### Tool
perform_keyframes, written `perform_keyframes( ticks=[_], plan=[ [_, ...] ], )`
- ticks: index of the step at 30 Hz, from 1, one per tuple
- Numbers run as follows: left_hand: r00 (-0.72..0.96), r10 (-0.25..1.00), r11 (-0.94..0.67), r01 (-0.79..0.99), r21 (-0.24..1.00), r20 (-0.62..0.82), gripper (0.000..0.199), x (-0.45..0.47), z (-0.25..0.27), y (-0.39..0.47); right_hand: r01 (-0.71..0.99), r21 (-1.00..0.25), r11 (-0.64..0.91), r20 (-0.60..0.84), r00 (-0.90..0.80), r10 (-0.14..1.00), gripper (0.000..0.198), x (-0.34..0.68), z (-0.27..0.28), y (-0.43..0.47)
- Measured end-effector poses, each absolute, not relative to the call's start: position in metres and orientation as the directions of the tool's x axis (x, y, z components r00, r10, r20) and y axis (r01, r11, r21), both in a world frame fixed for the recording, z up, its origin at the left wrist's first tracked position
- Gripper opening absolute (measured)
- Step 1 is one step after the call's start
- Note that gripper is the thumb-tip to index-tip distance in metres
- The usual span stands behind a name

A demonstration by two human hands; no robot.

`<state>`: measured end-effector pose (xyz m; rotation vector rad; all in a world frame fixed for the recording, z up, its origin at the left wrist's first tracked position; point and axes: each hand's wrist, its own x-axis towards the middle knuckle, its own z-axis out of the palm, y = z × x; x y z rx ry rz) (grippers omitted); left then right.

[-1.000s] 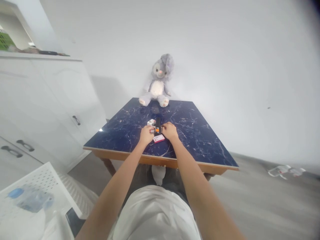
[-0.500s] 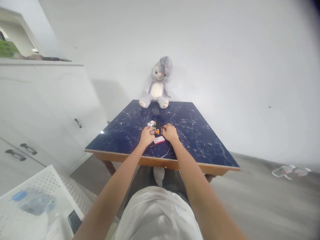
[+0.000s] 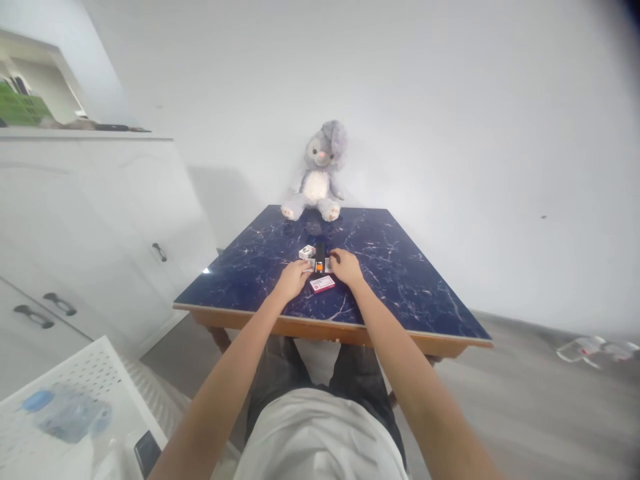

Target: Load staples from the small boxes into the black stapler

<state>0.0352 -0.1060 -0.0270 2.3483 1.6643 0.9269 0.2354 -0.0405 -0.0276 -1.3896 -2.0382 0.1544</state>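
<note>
Close to the middle of the blue table stands a slim black object (image 3: pixel 320 252) with an orange patch on its near end; its kind is too small to make out. A pale strip, like paper or card (image 3: pixel 327 265), shows on both sides of it. My left hand (image 3: pixel 293 280) has its fingers closed on the strip's left end. At the right end, my right hand (image 3: pixel 346 267) pinches the strip with bent fingers. A small white box with dark print (image 3: pixel 307 252) sits just beyond my left fingers. Nearer me lies a flat white-and-pink box (image 3: pixel 323 285).
A grey plush rabbit (image 3: pixel 320 173) sits at the far edge of the blue marbled table (image 3: pixel 400 280), against the wall. White cabinets (image 3: pixel 100 213) stand to the left. At lower left, a white perforated tray (image 3: pixel 95 357) holds a clear plastic bottle (image 3: pixel 73 413) and a dark phone-like object (image 3: pixel 147 453).
The view has shifted slightly, so everything sits a little lower. My hands stay at the two sides of the black object, and more of the pale strip shows at its right.
</note>
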Motion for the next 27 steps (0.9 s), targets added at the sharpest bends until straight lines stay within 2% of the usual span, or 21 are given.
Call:
perform_keyframes(
  ticks=[4,7,9,13,18,20,23,27],
  plan=[
    [0.200,0.891,-0.359,0.859,0.365,0.408,0.031,0.037,-0.027,-0.105,0.757,-0.480,0.444,0.453,-0.220,0.864,0.043,0.235,-0.027,-0.035],
    [0.166,0.889,-0.328,0.880,0.342,0.427,0.038,0.037,-0.028,-0.106,0.664,-0.473,0.579,0.525,-0.316,0.790,0.066,0.229,-0.025,-0.036],
    [0.129,0.887,-0.298,0.894,0.336,0.444,0.037,0.036,-0.028,-0.107,0.573,-0.447,0.687,0.576,-0.403,0.711,0.075,0.224,-0.023,-0.038],
    [0.056,0.885,-0.224,0.922,0.317,0.463,0.023,0.036,-0.028,-0.111,0.511,-0.388,0.767,0.602,-0.490,0.631,0.060,0.222,-0.018,-0.043],
    [0.025,0.892,-0.168,0.945,0.281,0.450,0.031,0.038,-0.024,-0.110,0.550,-0.417,0.724,0.600,-0.432,0.673,0.040,0.220,-0.016,-0.050],
    [0.007,0.880,-0.175,0.934,0.311,0.474,0.033,0.037,-0.021,-0.112,0.572,-0.422,0.703,0.588,-0.417,0.693,0.036,0.217,-0.015,-0.053],
    [-0.073,0.815,-0.221,0.878,0.425,0.574,0.033,0.034,-0.019,-0.117,0.569,-0.436,0.697,0.596,-0.398,0.698,0.042,0.214,-0.012,-0.057],
    [-0.176,0.778,-0.296,0.743,0.600,0.603,0.037,0.030,-0.017,-0.121,0.526,-0.408,0.746,0.669,-0.383,0.637,0.052,0.216,-0.004,-0.065]
  ],
)
